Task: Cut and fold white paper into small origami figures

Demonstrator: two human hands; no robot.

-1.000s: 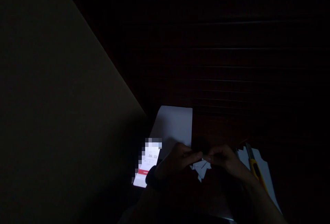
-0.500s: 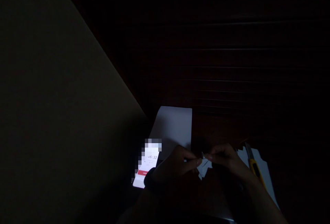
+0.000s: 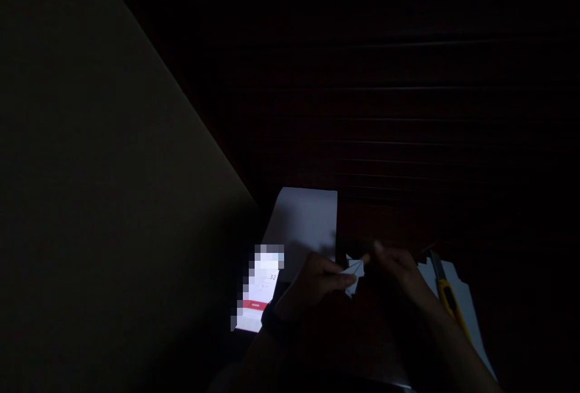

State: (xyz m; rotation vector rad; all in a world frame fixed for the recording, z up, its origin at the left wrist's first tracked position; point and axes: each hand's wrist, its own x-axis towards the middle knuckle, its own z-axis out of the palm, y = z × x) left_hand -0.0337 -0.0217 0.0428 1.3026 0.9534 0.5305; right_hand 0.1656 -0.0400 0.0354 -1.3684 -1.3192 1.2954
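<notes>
Phone (image 3: 259, 289) glows left of folded paper (image 3: 357, 267) — cutter (image 3: 448, 300) lies right.

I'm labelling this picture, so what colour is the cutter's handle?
The cutter's handle is yellow with a dark part, clearest in the head view.

- Small folded white paper (image 3: 357, 268): dark lines.
- Flat rectangular white paper sheet (image 3: 306, 218): plain, bluish cast.
- Yellow-and-black plastic-handled cutter (image 3: 450, 303): grey blade (image 3: 437, 265).
- Glowing white rectangular phone screen (image 3: 260, 291): red band (image 3: 255, 305).

we are in a dark room, home or office we can't tell, with a plain wall (image 3: 99, 175), dark boards (image 3: 408, 103) and a table (image 3: 353, 345)
</notes>
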